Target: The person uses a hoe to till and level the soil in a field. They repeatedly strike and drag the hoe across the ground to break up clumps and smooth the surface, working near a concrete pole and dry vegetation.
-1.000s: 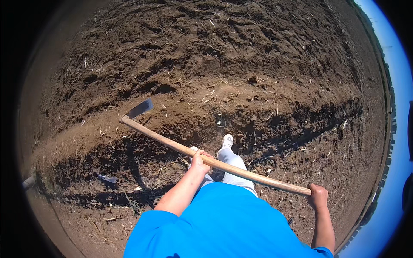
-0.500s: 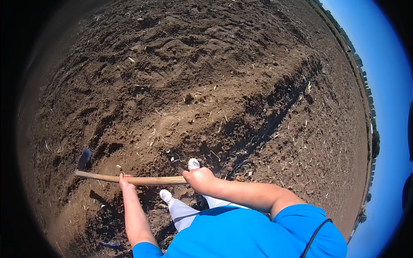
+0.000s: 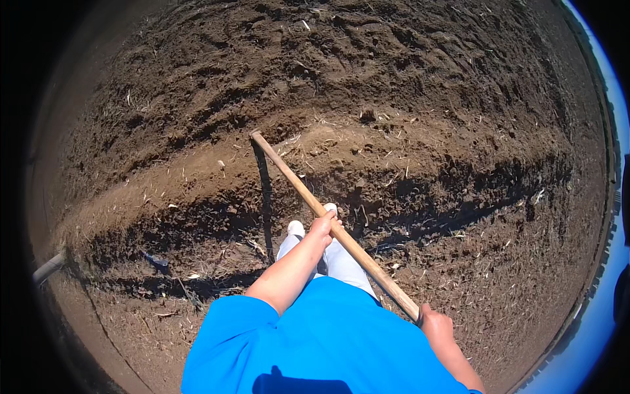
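A hoe (image 3: 293, 178) with a long pale wooden handle slants from the far soil down past my legs on the right. My left hand (image 3: 321, 227) is wrapped around the handle near its middle, just above my feet. Lower down, my right hand (image 3: 434, 322) closes over the handle's near end beside my right hip. The hoe's head end (image 3: 255, 134) is at the raised soil ridge (image 3: 190, 172); its blade hardly shows, and I cannot tell how deep it sits.
My white shoes (image 3: 296, 228) stand in the shaded furrow in front of the ridge. Dry straw bits lie over the tilled soil. A bluish scrap (image 3: 155, 259) lies to the left, and a grey pole-like thing (image 3: 49, 268) shows at the left rim. Distant buildings line the right horizon.
The hoe has swung from pointing left to pointing forward, its head now at the ridge. My right hand has moved back toward my hip, my left forward. The view has turned left.
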Available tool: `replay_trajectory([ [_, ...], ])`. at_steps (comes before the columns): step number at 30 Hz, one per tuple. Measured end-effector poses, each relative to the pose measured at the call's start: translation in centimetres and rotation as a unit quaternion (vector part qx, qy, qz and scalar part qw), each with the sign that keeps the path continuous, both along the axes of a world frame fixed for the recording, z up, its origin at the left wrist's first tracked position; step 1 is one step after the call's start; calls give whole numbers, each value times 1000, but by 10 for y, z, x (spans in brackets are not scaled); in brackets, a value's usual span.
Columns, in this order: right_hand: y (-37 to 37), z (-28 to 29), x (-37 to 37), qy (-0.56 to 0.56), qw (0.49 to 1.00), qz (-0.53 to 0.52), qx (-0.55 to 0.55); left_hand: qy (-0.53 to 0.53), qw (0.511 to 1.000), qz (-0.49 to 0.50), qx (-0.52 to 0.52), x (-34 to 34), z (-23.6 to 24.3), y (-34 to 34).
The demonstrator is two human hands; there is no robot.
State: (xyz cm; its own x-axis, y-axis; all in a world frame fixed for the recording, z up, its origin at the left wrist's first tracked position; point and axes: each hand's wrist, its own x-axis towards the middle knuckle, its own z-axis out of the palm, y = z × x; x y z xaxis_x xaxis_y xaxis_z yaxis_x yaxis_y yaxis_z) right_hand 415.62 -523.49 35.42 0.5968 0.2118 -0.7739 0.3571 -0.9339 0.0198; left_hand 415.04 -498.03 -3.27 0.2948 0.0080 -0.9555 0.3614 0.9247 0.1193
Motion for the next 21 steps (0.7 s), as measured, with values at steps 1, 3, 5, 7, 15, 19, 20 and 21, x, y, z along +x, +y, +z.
replay_trajectory([
  [1,-3,6,-3,1,1000,5,-6,-9,1000,0,-12,-3,-10,5],
  [3,-13,16,-9,0,1000,12,-24,-14,1000,14,-12,0,-21,16],
  [5,-16,34,-18,-10,999,0,-42,21,1000,12,-18,5,-30,32],
  [7,-13,54,-23,-42,996,11,-75,14,999,35,-17,11,-37,43],
  [15,-183,105,-56,5,992,-72,-103,26,991,13,-129,-26,58,-49],
  [19,-221,127,-60,-7,964,-47,-262,40,963,18,-265,-62,92,-77],
  [20,-219,118,-60,-13,959,-37,-282,74,966,25,-248,-63,100,-68],
  [21,-217,98,-53,-25,960,-15,-277,89,970,22,-223,-66,100,-50],
])
